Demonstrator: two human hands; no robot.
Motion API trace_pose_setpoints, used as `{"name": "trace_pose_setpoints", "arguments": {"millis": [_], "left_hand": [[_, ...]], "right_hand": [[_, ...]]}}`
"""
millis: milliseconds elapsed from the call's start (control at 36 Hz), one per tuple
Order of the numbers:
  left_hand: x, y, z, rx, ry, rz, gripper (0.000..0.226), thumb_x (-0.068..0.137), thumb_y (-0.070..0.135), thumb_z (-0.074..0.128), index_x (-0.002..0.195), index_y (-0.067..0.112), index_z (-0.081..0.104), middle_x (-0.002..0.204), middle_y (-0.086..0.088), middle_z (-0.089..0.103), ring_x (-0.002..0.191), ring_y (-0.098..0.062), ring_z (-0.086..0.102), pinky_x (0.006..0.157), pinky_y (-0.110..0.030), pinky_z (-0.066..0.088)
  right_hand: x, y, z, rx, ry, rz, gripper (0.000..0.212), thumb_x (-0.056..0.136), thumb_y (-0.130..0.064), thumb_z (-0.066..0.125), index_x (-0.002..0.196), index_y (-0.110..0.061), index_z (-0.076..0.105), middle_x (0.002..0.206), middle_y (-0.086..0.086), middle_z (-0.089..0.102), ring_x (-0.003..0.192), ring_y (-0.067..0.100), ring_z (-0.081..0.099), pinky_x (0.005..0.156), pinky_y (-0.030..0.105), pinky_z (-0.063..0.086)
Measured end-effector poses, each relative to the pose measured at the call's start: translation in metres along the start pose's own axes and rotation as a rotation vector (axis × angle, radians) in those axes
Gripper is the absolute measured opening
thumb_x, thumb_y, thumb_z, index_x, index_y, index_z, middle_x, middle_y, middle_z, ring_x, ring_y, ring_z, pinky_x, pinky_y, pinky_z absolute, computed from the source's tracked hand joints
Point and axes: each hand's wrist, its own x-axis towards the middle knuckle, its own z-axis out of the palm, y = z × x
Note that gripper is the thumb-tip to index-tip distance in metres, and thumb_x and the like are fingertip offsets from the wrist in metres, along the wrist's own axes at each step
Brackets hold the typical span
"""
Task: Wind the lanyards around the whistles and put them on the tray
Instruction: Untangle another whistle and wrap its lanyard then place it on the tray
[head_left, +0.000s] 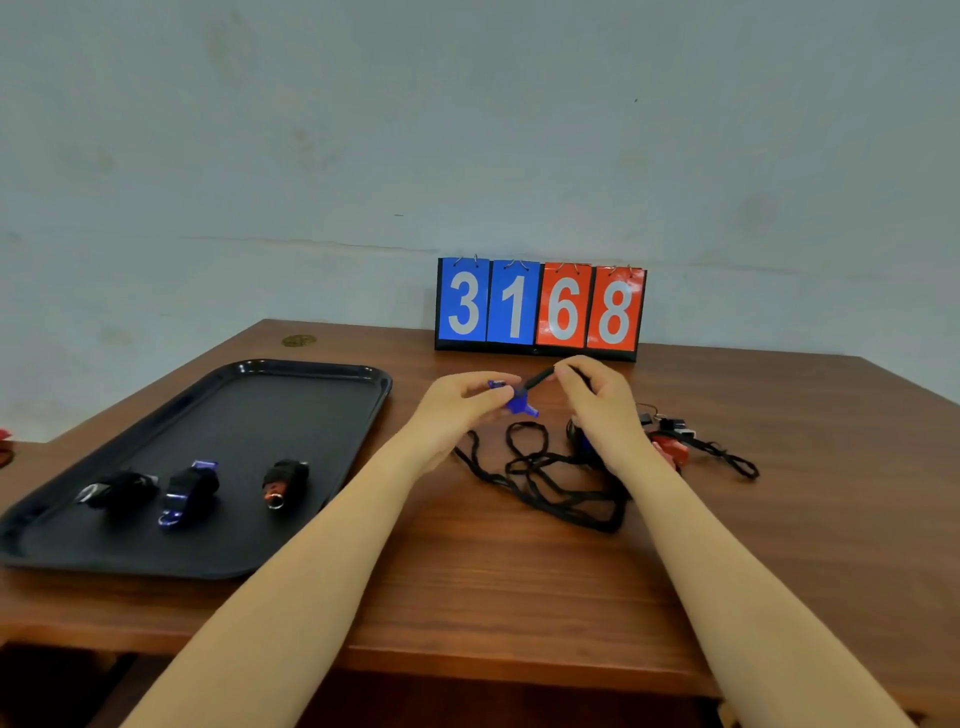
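My left hand (467, 402) pinches a blue whistle (517, 401) above the table, near the scoreboard. My right hand (597, 400) pinches the black lanyard (537, 378) just where it leaves the whistle. The rest of that lanyard (545, 478) lies in loose loops on the table below my hands. On the black tray (291, 405) at the left lie three wound whistles: a black one (122, 491), a blue one (189, 491) and a red one (283, 480). A red whistle (672, 449) with its cord lies unwound to the right of my right wrist.
A flip scoreboard (540, 309) reading 3168 stands at the table's back edge against the wall. A small black whistle (678, 426) lies by the red one. The wooden table (519, 597) ends close in front of me.
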Motion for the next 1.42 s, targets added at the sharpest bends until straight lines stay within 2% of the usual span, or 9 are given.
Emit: {"name": "trace_pose_setpoints", "arguments": {"millis": [139, 306, 472, 583, 750, 889, 1028, 1250, 1417], "left_hand": [[-0.006, 0.007, 0.002, -0.236, -0.074, -0.031, 0.021, 0.093, 0.009, 0.058, 0.109, 0.018, 0.069, 0.110, -0.002, 0.072, 0.106, -0.014, 0.067, 0.092, -0.028, 0.053], [-0.005, 0.011, -0.001, -0.619, -0.077, -0.043, 0.028, 0.090, 0.005, 0.058, 0.118, 0.005, 0.063, 0.113, -0.012, 0.070, 0.108, -0.020, 0.067, 0.090, -0.027, 0.054], [0.000, 0.011, 0.000, -1.026, 0.068, -0.080, 0.037, 0.082, 0.004, 0.062, 0.118, -0.002, 0.059, 0.111, -0.018, 0.069, 0.102, -0.021, 0.069, 0.079, -0.027, 0.058], [0.001, 0.008, 0.002, -1.197, 0.172, -0.146, 0.036, 0.084, 0.001, 0.062, 0.120, 0.000, 0.058, 0.114, -0.021, 0.067, 0.101, -0.023, 0.070, 0.076, -0.030, 0.060], [0.005, -0.004, -0.003, -0.810, 0.325, -0.100, 0.032, 0.089, 0.003, 0.062, 0.121, 0.001, 0.061, 0.114, -0.017, 0.068, 0.100, -0.020, 0.070, 0.085, -0.029, 0.057], [0.009, -0.010, -0.007, 0.131, 0.450, 0.054, 0.027, 0.089, 0.019, 0.066, 0.117, 0.017, 0.069, 0.113, 0.002, 0.069, 0.102, -0.008, 0.062, 0.087, -0.017, 0.048], [0.009, -0.013, -0.007, 0.529, 0.300, 0.114, 0.025, 0.090, 0.023, 0.065, 0.115, 0.022, 0.069, 0.104, 0.010, 0.060, 0.092, -0.001, 0.053, 0.070, -0.007, 0.035], [0.000, 0.002, -0.001, 0.424, -0.011, 0.088, 0.025, 0.090, 0.021, 0.064, 0.114, 0.026, 0.069, 0.104, 0.015, 0.064, 0.094, 0.003, 0.057, 0.077, -0.011, 0.040], [-0.009, 0.007, 0.002, -0.049, -0.099, 0.044, 0.023, 0.092, 0.015, 0.061, 0.112, 0.020, 0.070, 0.108, 0.001, 0.073, 0.106, -0.011, 0.066, 0.094, -0.029, 0.051]], "right_hand": [[0.000, 0.000, -0.004, 0.285, -0.009, 0.210, 0.019, 0.097, -0.024, 0.054, 0.086, -0.016, 0.066, 0.055, -0.004, 0.045, 0.048, 0.008, 0.036, 0.046, 0.020, 0.030], [-0.001, 0.006, 0.001, 0.389, -0.127, 0.296, 0.029, 0.098, -0.022, 0.052, 0.101, 0.005, 0.063, 0.055, -0.001, 0.037, 0.046, 0.010, 0.029, 0.044, 0.022, 0.023], [-0.007, 0.004, 0.016, 0.370, -0.195, 0.197, 0.025, 0.100, -0.019, 0.047, 0.088, -0.009, 0.066, 0.049, -0.008, 0.037, 0.045, 0.009, 0.029, 0.044, 0.021, 0.024], [-0.012, 0.001, 0.025, 0.045, -0.203, 0.026, 0.025, 0.101, -0.022, 0.044, 0.089, -0.018, 0.067, 0.053, -0.016, 0.050, 0.049, 0.000, 0.044, 0.050, 0.011, 0.034], [-0.018, -0.002, 0.030, -0.307, -0.298, -0.224, 0.025, 0.101, -0.022, 0.044, 0.109, -0.019, 0.067, 0.102, -0.009, 0.067, 0.095, 0.001, 0.059, 0.084, 0.009, 0.040], [-0.022, -0.008, 0.028, -0.304, -0.385, -0.245, 0.018, 0.098, -0.028, 0.050, 0.101, -0.022, 0.067, 0.087, -0.013, 0.065, 0.082, -0.001, 0.058, 0.075, 0.013, 0.044], [-0.019, -0.011, 0.018, -0.156, -0.280, -0.189, 0.021, 0.099, -0.019, 0.048, 0.095, -0.020, 0.069, 0.084, -0.014, 0.064, 0.080, -0.007, 0.057, 0.071, 0.006, 0.041], [-0.008, -0.007, 0.001, 0.290, -0.099, 0.089, 0.024, 0.100, -0.021, 0.047, 0.088, -0.011, 0.066, 0.056, -0.003, 0.041, 0.049, 0.007, 0.034, 0.047, 0.019, 0.028], [-0.006, -0.002, 0.000, 0.429, -0.089, 0.164, 0.025, 0.100, -0.018, 0.047, 0.089, -0.006, 0.067, 0.054, 0.000, 0.039, 0.046, 0.008, 0.030, 0.044, 0.019, 0.026]]}}
